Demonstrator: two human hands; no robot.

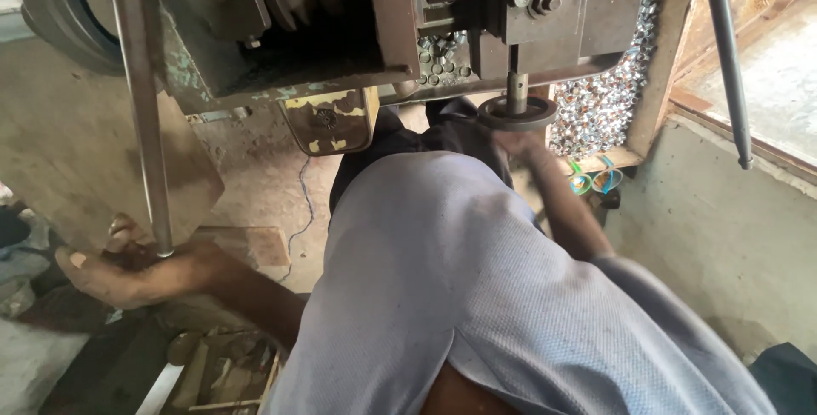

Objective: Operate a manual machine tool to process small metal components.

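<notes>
Shirt (442,279) pale grey-blue; press (340,23) rusty brown; pcs (596,100) silver.

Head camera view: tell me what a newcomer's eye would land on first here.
The big rusty machine across the top draws the eye first, with a heap of small shiny metal pieces spilling at its right side. Below its short shaft sits a dark ring, where the right hand reaches. At lower left, the left hand grips the bottom of a long metal rod.
</notes>
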